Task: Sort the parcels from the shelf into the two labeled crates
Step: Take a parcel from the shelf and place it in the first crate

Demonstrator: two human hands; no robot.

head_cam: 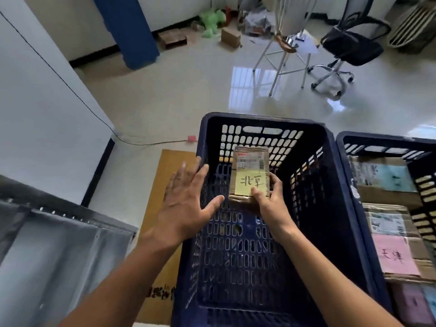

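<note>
Glossy pale tile floor [188,95]. Left crate [259,119] and right crate [377,138], both blue, stand side by side. Cardboard sheet [162,208] lies flat just beside left crate. Farther back: chair [349,46], white stool [278,64], small box [230,37], green toy [212,20]. Black cable [141,143] near wall.

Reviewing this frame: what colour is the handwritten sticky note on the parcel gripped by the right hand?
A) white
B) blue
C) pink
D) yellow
D: the right hand grips a small cardboard parcel above the dark blue crate, and the sticky note on its top face is plainly yellow.
</note>
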